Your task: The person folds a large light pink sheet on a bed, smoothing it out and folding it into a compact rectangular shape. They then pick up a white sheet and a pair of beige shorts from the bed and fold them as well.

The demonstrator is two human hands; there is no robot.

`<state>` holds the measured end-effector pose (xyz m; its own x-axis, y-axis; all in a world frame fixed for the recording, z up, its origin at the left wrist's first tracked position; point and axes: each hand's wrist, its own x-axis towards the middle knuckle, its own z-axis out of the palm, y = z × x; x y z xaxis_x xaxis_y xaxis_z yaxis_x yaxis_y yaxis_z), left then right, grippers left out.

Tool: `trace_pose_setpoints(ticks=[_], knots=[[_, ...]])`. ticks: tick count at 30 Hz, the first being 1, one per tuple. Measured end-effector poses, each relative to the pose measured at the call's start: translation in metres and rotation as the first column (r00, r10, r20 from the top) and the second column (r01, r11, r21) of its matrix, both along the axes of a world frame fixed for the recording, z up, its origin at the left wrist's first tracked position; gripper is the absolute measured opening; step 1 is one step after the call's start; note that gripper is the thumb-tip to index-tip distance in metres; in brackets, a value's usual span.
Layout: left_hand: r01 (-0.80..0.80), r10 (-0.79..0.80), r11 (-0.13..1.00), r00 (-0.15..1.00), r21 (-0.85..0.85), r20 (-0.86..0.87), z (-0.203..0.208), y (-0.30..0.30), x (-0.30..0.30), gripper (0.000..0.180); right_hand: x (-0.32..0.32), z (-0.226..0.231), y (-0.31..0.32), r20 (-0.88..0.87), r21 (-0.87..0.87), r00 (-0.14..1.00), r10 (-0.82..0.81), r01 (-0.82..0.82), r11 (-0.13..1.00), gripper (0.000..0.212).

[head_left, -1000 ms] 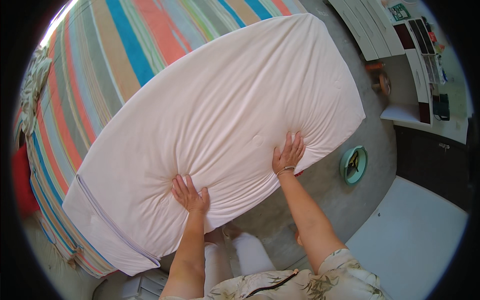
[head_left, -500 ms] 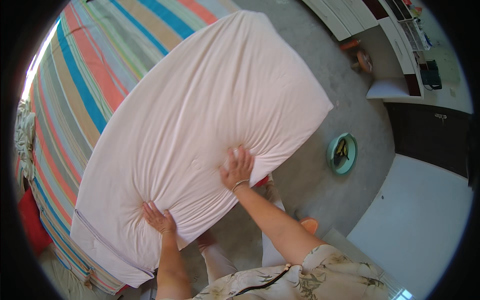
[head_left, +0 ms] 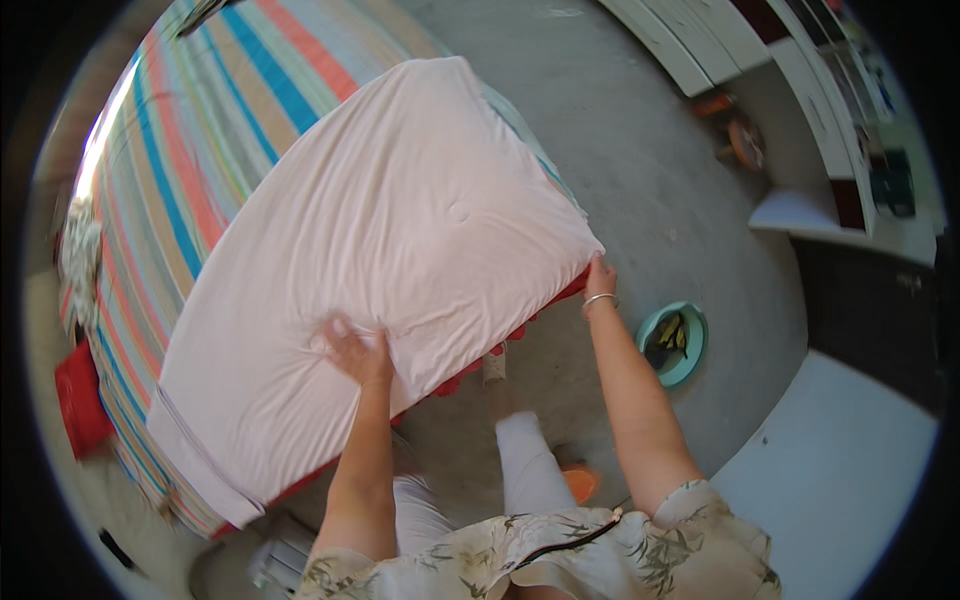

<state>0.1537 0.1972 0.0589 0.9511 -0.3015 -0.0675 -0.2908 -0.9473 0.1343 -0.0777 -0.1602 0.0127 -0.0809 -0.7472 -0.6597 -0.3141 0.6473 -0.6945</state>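
Observation:
A wide pale pink folded sheet lies over the near part of a bed with a striped bedspread. My right hand has its fingers closed on the sheet's right corner. On the sheet's left half, near its front edge, rests my left hand, slightly blurred, thumb apart from the fingers and wrinkles spreading around it. Below the front edge shows a red scalloped trim. At the left end the sheet has a thin mauve-lined border.
On the grey floor to the right stands a teal basin with dark and yellowish things inside. White drawers line the far right. A red cloth-like item hangs at the bed's left, and something orange lies near my legs.
My right hand has moved right from the sheet's middle to its corner and closed on it. My left hand has shifted up and slightly right. The red trim now shows more.

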Motion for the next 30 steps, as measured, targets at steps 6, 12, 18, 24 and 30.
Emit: trace_pose_setpoints(ticks=[6, 12, 18, 24, 30], knots=[[0.136, -0.137, 0.99, 0.99, -0.024, -0.028, -0.01, -0.044, -0.026, 0.087, 0.013, -0.013, -0.018, 0.431, 0.437, 0.89, -0.146, -0.065, 0.897, 0.061], [0.115, -0.119, 0.992, 0.99, -0.046, -0.076, -0.017, -0.037, -0.026, 0.09, 0.029, 0.007, -0.033, 0.66, 0.501, 0.73, -0.178, -0.252, 0.828, 0.058], [0.128, -0.139, 0.988, 0.981, -0.086, -0.135, -0.007, -0.04, -0.025, 0.091, 0.026, 0.016, -0.044, 0.53, 0.3, 0.813, -0.24, 0.085, 0.95, 0.039], [0.155, -0.189, 0.976, 0.953, -0.156, -0.236, 0.03, -0.022, -0.013, 0.087, 0.075, 0.13, -0.017, 0.657, 0.044, 0.743, -0.123, 0.125, 0.991, 0.04], [0.234, -0.333, 0.895, 0.917, -0.38, -0.22, 0.044, 0.022, 0.005, 0.073, 0.086, 0.163, -0.039, 0.447, -0.132, 0.813, 0.372, -0.352, 0.927, 0.044]])
